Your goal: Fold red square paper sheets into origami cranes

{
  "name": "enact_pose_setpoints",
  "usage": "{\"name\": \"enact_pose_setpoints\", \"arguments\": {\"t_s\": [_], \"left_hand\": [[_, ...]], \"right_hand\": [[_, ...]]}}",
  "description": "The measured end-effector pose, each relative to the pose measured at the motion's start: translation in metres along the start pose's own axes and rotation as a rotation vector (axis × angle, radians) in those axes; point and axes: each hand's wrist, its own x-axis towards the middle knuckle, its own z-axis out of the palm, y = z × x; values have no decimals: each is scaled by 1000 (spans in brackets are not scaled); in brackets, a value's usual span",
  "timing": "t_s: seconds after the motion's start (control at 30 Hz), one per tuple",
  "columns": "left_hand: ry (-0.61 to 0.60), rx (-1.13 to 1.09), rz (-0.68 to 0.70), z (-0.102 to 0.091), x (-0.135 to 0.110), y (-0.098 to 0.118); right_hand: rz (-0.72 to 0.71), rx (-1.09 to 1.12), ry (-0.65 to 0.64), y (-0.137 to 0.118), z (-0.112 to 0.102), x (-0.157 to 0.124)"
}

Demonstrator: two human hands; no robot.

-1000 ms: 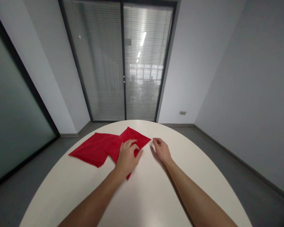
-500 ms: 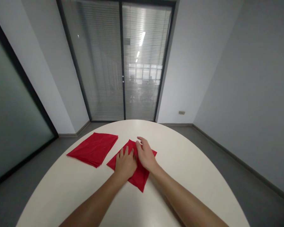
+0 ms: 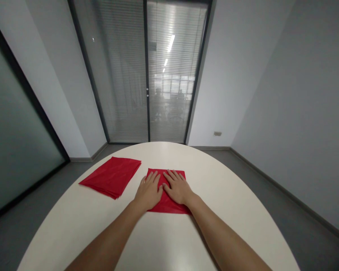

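Your red cloth (image 3: 166, 205) had turned square | left hand (image 3: 148, 192), right hand (image 3: 178, 188) lay flat on it, fingers spread | it seemed limp, light; a corner looked best to pinch

The cloth (image 3: 166, 205) is plain bright red, with no print. The stack (image 3: 111, 176) to the left is the same solid red. The table (image 3: 164, 241) is off-white. The far blinds (image 3: 124, 75) show fine pale grey horizontal stripes, set in black frames (image 3: 145, 75). The walls (image 3: 299, 94) are light grey and the floor (image 3: 285, 210) darker grey.
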Motion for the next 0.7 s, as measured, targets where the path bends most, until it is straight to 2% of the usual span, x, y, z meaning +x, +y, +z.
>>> {"name": "enact_pose_setpoints", "arguments": {"t_s": [0.1,0.17,0.23,0.27,0.3,0.4,0.5,0.7], "left_hand": [[-12,25,-17,0,-1,1],[-7,39,-32,-1,-2,2],[3,49,-41,0,-2,3],[6,52,-43,1,-2,3],[8,55,-44,1,-2,3],[6,64,-50,2,-2,1],[-1,70,-62,0,-2,-2],[-23,76,-91,-8,-2,-12]], "right_hand": [[143,-47,9,8,-7,-1],[221,-97,63,5,-10,-4],[200,-164,186,-5,-10,-8],[129,-164,212,-11,-9,-10],[74,-139,196,-17,-7,-12],[75,-56,88,-25,1,-13],[90,-30,41,-19,4,-11],[140,-58,35,-4,-1,-7]]}}
